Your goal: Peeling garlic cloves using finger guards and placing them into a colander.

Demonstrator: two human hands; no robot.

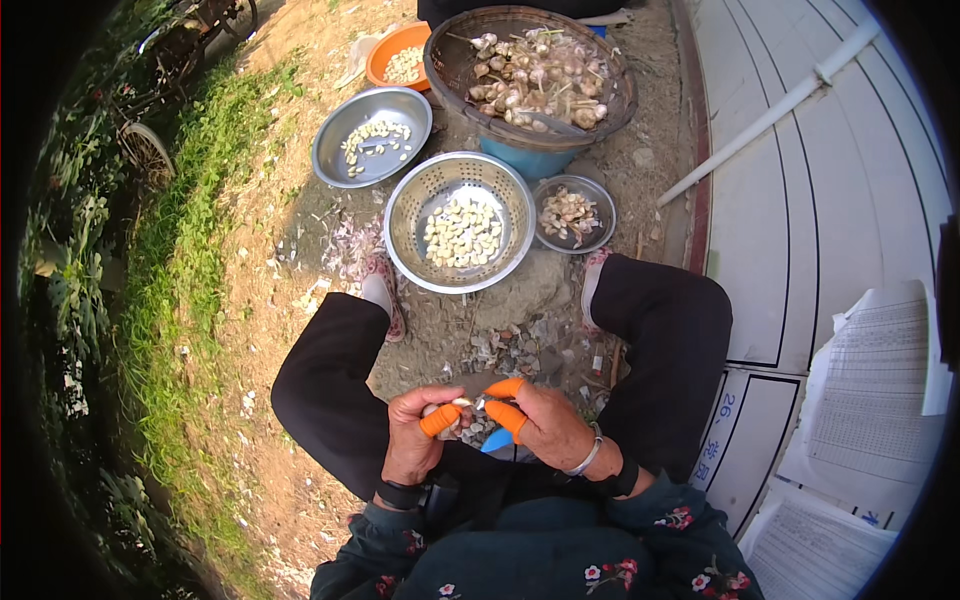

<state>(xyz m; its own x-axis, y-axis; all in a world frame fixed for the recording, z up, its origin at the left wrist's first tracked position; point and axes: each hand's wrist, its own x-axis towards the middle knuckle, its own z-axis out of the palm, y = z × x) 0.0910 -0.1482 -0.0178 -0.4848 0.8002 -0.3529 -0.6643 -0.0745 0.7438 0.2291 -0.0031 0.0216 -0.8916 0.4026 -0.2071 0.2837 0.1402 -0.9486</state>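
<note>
Over my lap, my left hand (pixel 413 439) holds a partly peeled garlic piece (pixel 447 427), mostly hidden by my fingers; one finger wears an orange finger cot. My right hand (pixel 559 435), with two orange finger cots, pinches a small white bit of garlic or skin (pixel 481 403) close beside it. Before my feet stands a perforated steel colander (pixel 405 217) with peeled garlic cloves (pixel 463 234). Behind it, a wicker basket (pixel 457 109) of garlic bulbs (pixel 536 71) rests on a blue-green tub (pixel 529 156). A knife blade (pixel 559 124) lies among the bulbs.
Left of the colander are a steel basin (pixel 326 150) with cloves and an orange basin (pixel 375 67). A small steel dish (pixel 609 217) holds garlic scraps. A white wall (pixel 757 187) with a slanting pipe (pixel 772 116) stands right. Loose skins (pixel 352 244) litter the ground.
</note>
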